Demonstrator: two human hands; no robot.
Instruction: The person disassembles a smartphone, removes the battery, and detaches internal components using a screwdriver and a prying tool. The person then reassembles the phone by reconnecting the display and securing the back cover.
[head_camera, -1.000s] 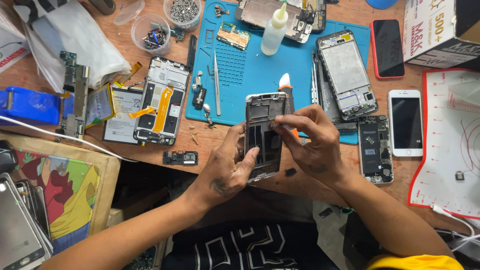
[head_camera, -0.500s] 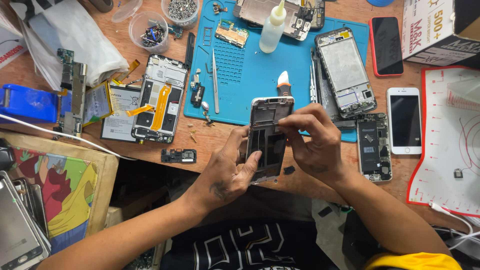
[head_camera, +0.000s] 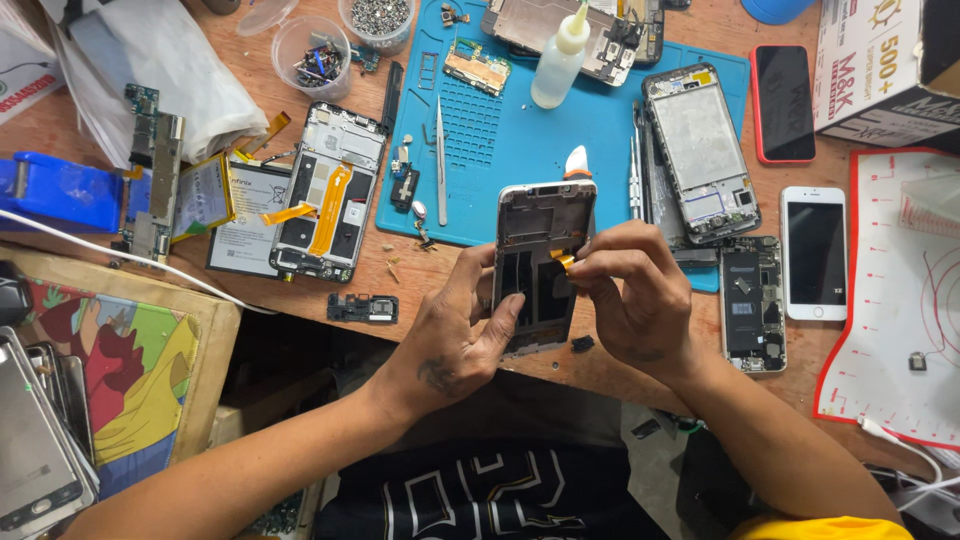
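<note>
Orange ribbon cable (head_camera: 562, 259) is being pinched between my right hand's (head_camera: 640, 300) closed fingertips (head_camera: 590, 268), thin, soft and, I judge, easily torn. My left hand (head_camera: 465, 335) is gripping the light, stiff opened phone frame (head_camera: 540, 265) by its edge, above the wooden bench (head_camera: 420, 275), near the blue mat (head_camera: 520, 130).

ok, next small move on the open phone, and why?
Probably ease the orange ribbon a little further off the phone frame. The right hand pinches the ribbon's end at the frame's middle, while the left hand steadies the frame's lower edge, tilted up off the table.
</note>
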